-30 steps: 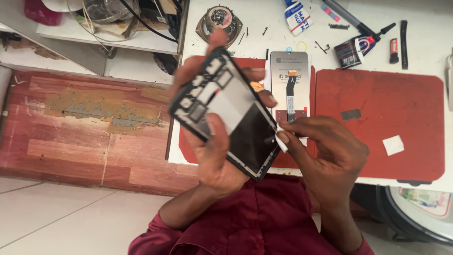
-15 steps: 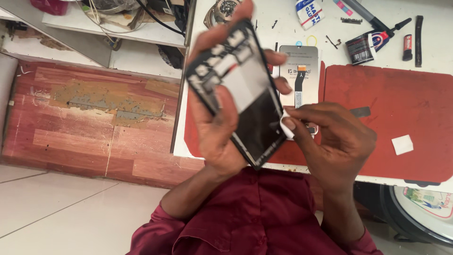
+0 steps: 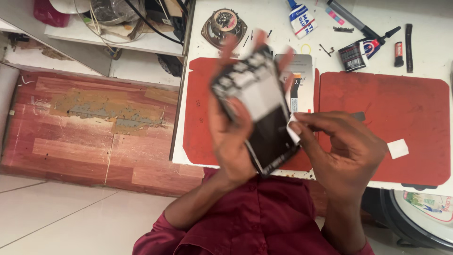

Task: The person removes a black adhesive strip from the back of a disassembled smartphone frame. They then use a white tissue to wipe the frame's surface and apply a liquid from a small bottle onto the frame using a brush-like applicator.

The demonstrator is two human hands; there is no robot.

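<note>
Right hand: at 4 o'clock of the phone, fingers pinched on a small white strip at its edge, as a second ago.
Left hand: fingers gripping the opened phone frame; it has swung higher and blurs.
Meaning: peeling seems under way.
Worktop: red mat and a loose phone panel beyond; glue tube at 12 o'clock.

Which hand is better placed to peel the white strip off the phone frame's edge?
Right, probably. The right hand already pinches the white strip at the edge; the left hand is wrapped round the phone frame.
</note>
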